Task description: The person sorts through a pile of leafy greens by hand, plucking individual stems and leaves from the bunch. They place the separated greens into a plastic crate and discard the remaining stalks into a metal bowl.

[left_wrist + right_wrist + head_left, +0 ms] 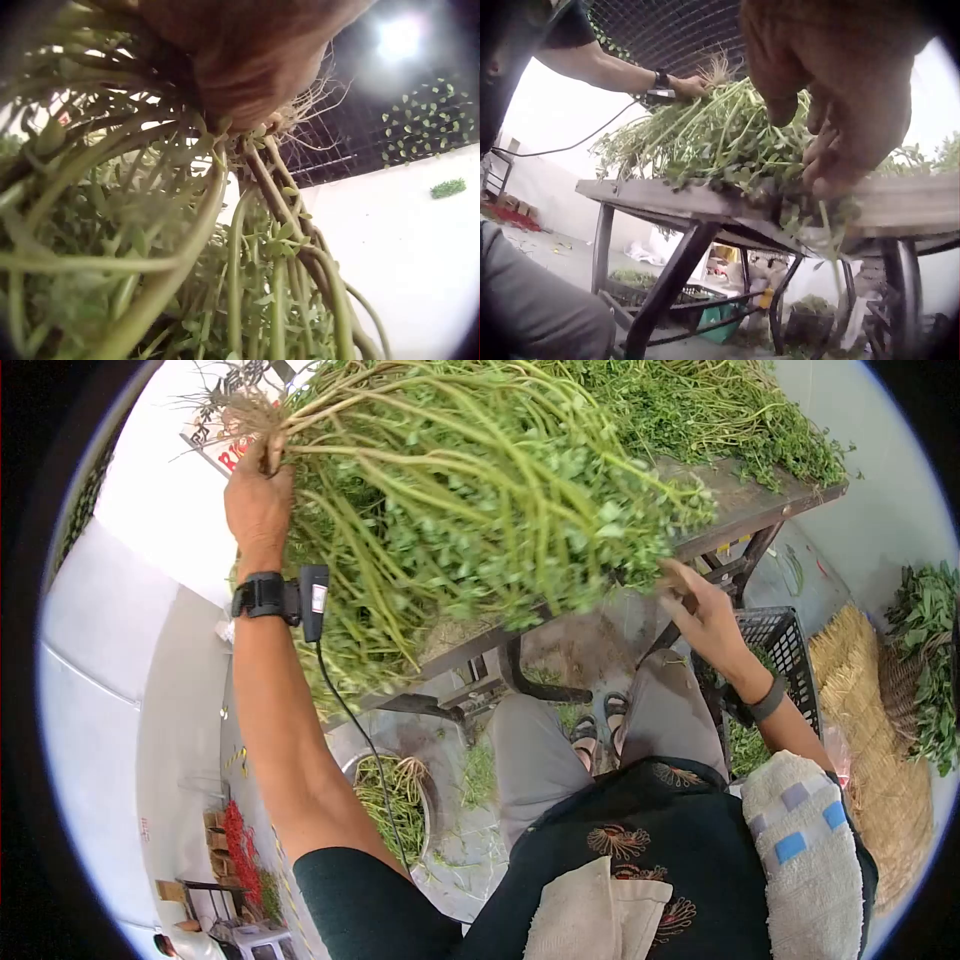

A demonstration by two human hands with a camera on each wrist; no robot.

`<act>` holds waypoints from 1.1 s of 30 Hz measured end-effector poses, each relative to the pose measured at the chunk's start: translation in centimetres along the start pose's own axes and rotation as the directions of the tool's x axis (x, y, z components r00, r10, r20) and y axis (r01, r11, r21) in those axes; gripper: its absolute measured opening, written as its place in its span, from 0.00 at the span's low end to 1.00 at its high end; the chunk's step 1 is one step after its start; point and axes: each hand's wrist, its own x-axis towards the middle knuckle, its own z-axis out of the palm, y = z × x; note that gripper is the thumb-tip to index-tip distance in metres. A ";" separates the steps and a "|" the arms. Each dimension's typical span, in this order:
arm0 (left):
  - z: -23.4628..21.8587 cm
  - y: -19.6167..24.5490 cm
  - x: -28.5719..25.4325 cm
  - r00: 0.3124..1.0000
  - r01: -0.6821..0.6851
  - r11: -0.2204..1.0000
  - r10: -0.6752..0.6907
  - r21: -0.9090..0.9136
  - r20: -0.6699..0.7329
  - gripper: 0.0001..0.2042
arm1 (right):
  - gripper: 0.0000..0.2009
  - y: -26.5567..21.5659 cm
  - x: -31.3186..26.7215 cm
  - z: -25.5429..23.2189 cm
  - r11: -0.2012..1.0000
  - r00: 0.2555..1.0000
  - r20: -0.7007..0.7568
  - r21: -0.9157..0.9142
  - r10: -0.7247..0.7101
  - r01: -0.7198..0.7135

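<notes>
A large bunch of leafy green stems (480, 490) lies spread over more greens on the table. The left hand (260, 505) grips its stems just below the pale roots (245, 415); the left wrist view shows that hand (255, 60) above the stems (236, 262). At the leafy end of the bunch is the right hand (705, 620), its fingers curled around leaf tips beside the table edge. In the right wrist view the right hand (840, 97) has fingertips on a thin sprig (829, 240) that hangs below the edge.
The worn table (740, 505) carries another heap of greens (700, 410). A black crate (790, 650) stands by the right knee, a basin with stems (390, 800) at the lower left. Woven matting (860, 730) and dark leafy bundles (925, 650) are at the right.
</notes>
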 end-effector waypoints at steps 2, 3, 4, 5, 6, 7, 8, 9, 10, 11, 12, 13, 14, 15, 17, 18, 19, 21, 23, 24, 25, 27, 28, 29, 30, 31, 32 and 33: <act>-1.6 -0.6 1.1 0.994 0.097 0.995 -0.098 0.012 0.047 0.36 | 0.26 -2.7 1.1 2.0 0.999 0.990 -0.132 0.005 -0.047 0.048; 3.2 -1.5 -2.7 0.975 0.213 0.975 -0.208 -0.068 0.075 0.36 | 0.26 -2.9 2.4 -0.3 0.992 0.997 -0.068 -0.121 -0.031 0.023; 3.4 -2.6 -2.0 0.952 0.282 0.958 -0.287 0.061 0.106 0.37 | 0.25 -3.4 4.0 1.7 0.954 0.965 -0.133 -0.231 -0.228 0.194; 4.3 -3.5 -2.5 0.913 0.354 0.917 -0.381 0.181 0.146 0.37 | 0.25 -3.6 4.8 2.8 0.875 0.902 -0.164 -0.362 -0.400 0.323; 6.2 -5.2 -3.8 0.905 0.342 0.923 -0.374 0.174 0.206 0.38 | 0.24 -3.0 5.3 4.1 0.825 0.891 -0.128 -0.454 -0.436 0.338; 6.1 -4.7 -5.1 0.890 0.341 0.926 -0.373 0.161 0.260 0.39 | 0.24 -2.7 5.3 4.9 0.834 0.899 -0.120 -0.440 -0.422 0.333; 6.0 -4.2 -7.2 0.883 0.359 0.921 -0.387 0.151 0.264 0.40 | 0.23 -2.5 5.6 5.5 0.828 0.894 -0.143 -0.459 -0.425 0.321; 6.4 -4.6 -8.2 0.955 0.248 0.964 -0.227 -0.095 0.192 0.43 | 0.23 -2.3 5.9 5.9 0.819 0.888 -0.159 -0.484 -0.431 0.310; 6.7 -5.2 -9.4 0.937 0.312 0.949 -0.297 -0.056 0.186 0.44 | 0.23 -1.9 6.0 5.8 0.803 0.871 -0.161 -0.493 -0.463 0.336; 6.9 -5.7 -10.6 0.915 0.369 0.929 -0.361 -0.014 0.178 0.45 | 0.23 -1.6 6.1 5.7 0.800 0.873 -0.145 -0.492 -0.465 0.344; 6.8 -5.8 -11.0 0.909 0.382 0.924 -0.374 -0.009 0.182 0.45 | 0.24 -1.6 6.2 5.5 0.799 0.877 -0.142 -0.498 -0.460 0.338; 6.7 -5.7 -11.5 0.932 0.343 0.939 -0.339 -0.005 0.130 0.45 | 0.24 -1.7 6.2 5.3 0.794 0.879 -0.136 -0.508 -0.457 0.334; 6.4 -5.6 -11.9 0.952 0.296 0.955 -0.296 0.005 0.078 0.45 | 0.24 -1.9 6.1 5.3 0.808 0.883 -0.144 -0.488 -0.447 0.330; 6.1 -5.1 -12.3 0.950 0.301 0.954 -0.301 0.004 0.080 0.45 | 0.24 -2.0 6.1 5.3 0.806 0.884 -0.139 -0.490 -0.447 0.331; 5.4 -3.9 -13.5 0.959 0.284 0.959 -0.284 -0.006 0.007 0.45 | 0.23 -2.2 6.0 5.1 0.854 0.908 -0.136 -0.416 -0.397 0.311; 5.7 -4.2 -14.3 0.972 0.224 0.974 -0.220 0.033 -0.078 0.43 | 0.22 -2.7 5.7 5.1 0.876 0.919 -0.162 -0.399 -0.358 0.271; 5.1 -3.3 -14.9 0.974 0.217 0.976 -0.214 0.022 -0.078 0.43 | 0.22 -2.9 5.5 5.1 0.875 0.918 -0.172 -0.407 -0.357 0.264; 3.9 -0.7 -16.5 0.968 0.204 0.978 -0.197 0.032 -0.153 0.40 | 0.21 -3.0 5.1 4.8 0.918 0.923 -0.182 -0.280 -0.338 0.281; 3.0 2.5 -17.5 0.950 0.169 0.985 -0.157 0.020 -0.270 0.32 | 0.20 -2.8 4.6 4.6 0.918 0.922 -0.191 -0.287 -0.335 0.274; 2.8 3.6 -17.9 0.963 0.094 0.988 -0.122 -0.126 -0.241 0.26 | 0.20 -2.4 4.5 4.5 0.881 0.898 -0.184 -0.350 -0.399 0.320; 2.7 4.6 -18.0 0.971 0.019 0.963 -0.081 -0.268 -0.225 0.20 | 0.19 -2.4 4.7 4.4 0.833 0.866 -0.172 -0.412 -0.469 0.369; 3.1 6.6 -18.3 0.982 -0.086 0.915 0.012 -0.394 -0.187 0.11 | 0.18 -2.8 4.5 4.1 0.856 0.878 -0.191 -0.385 -0.439 0.345; 3.5 7.5 -18.4 0.980 -0.089 0.916 0.010 -0.390 -0.200 0.11 | 0.17 -2.9 4.3 3.9 0.851 0.876 -0.210 -0.414 -0.434 0.322; 3.9 8.4 -18.6 0.986 -0.022 0.882 -0.060 -0.470 -0.158 0.09 | 0.17 -3.0 4.2 3.7 0.847 0.876 -0.228 -0.441 -0.426 0.297; 4.3 8.8 -18.9 0.987 0.049 0.838 -0.124 -0.544 -0.104 0.08 | 0.15 -3.4 4.0 3.6 0.901 0.901 -0.256 -0.353 -0.351 0.252; 4.9 8.9 -19.2 0.987 0.052 0.839 -0.125 -0.541 -0.099 0.08 | 0.15 -3.4 3.8 3.4 0.903 0.903 -0.254 -0.349 -0.348 0.250; 5.6 8.9 -19.6 0.981 0.081 0.845 -0.162 -0.528 -0.109 0.08 | 0.15 -3.4 3.5 3.1 0.905 0.889 -0.290 -0.344 -0.355 0.249; 6.2 9.0 -20.1 0.972 0.111 0.850 -0.200 -0.515 -0.122 0.08 | 0.15 -3.3 3.4 3.0 0.906 0.874 -0.324 -0.341 -0.363 0.250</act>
